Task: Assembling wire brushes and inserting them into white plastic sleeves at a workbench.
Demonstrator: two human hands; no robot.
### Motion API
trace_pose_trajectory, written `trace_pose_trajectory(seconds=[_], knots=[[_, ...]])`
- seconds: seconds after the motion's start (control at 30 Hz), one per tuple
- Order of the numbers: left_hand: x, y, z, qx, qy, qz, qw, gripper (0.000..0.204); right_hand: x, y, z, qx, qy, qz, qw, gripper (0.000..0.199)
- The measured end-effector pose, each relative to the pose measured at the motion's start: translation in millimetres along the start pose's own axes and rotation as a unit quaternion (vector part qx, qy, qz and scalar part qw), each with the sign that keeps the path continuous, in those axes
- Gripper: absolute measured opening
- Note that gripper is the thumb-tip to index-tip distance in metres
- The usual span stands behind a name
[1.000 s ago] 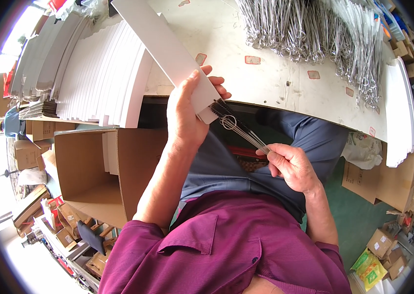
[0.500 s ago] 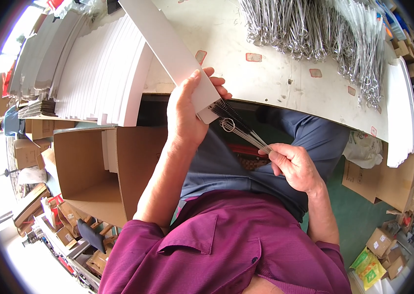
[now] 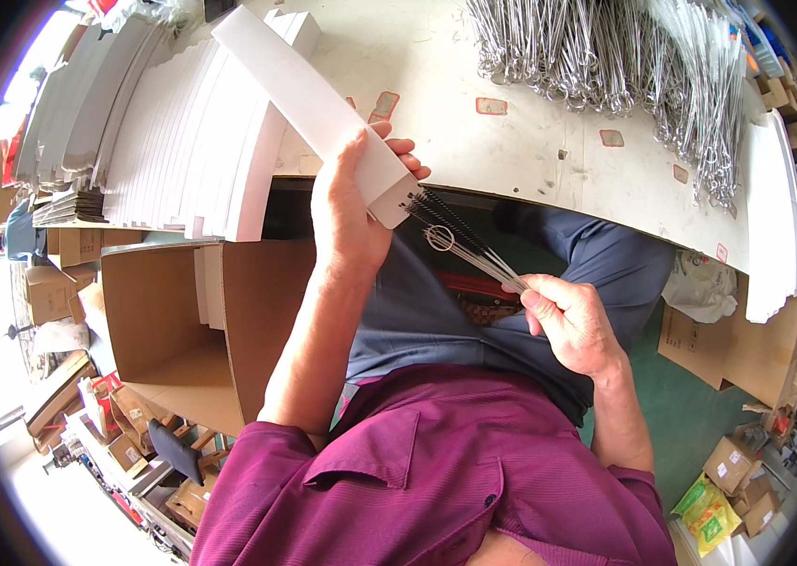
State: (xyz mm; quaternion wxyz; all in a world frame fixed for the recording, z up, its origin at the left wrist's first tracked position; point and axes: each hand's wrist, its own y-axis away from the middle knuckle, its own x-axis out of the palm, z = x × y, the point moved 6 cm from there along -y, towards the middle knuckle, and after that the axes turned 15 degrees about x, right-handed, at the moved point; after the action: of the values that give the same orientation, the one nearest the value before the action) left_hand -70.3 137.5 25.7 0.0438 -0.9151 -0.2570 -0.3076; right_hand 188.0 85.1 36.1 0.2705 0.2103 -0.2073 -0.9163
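Note:
My left hand [image 3: 349, 203] is wrapped round a long white box [image 3: 309, 99], tilted with its lower end toward me. At that end a flap [image 3: 391, 204] stands out by the opening. Between the fingers of my right hand [image 3: 564, 316] are the thin wire stems of a bunch of wire brushes [image 3: 460, 226]. Their black bristle ends point at the box's mouth, with the tips right at its edge; a wire ring shows among them. Whether any tip is inside the box I cannot tell.
Many looped-wire brushes [image 3: 597, 57] lie heaped at the table's back right. White flat boxes [image 3: 182, 141] stand in a row at left. Below them is an open cardboard carton [image 3: 167, 349]. The white table [image 3: 502, 156] ends just ahead of my lap.
The white box has shifted slightly left and turned a little in my left hand. More of the bristle tips now show outside its mouth. My right hand has barely moved.

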Motion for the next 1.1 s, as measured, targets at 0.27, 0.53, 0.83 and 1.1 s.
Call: trace_pose_trajectory(seconds=[0.27,0.53,0.83,1.1], knots=[[-1,7,10,-0.022,0.004,-0.006,1.000,0.042,2,1,3,-0.006,0.004,0.005,1.000,0.023],[7,14,13,-0.022,-0.020,0.030,0.999,0.043,3,-8,-5,0.037,-0.007,0.032,0.999,0.024],[6,7,7,-0.003,-0.003,0.020,1.000,0.042,7,-15,-14,0.088,-0.081,0.085,0.989,0.023],[5,11,12,-0.034,-0.027,0.023,0.999,0.042,2,-18,-11,0.063,-0.008,0.042,0.997,0.022]])
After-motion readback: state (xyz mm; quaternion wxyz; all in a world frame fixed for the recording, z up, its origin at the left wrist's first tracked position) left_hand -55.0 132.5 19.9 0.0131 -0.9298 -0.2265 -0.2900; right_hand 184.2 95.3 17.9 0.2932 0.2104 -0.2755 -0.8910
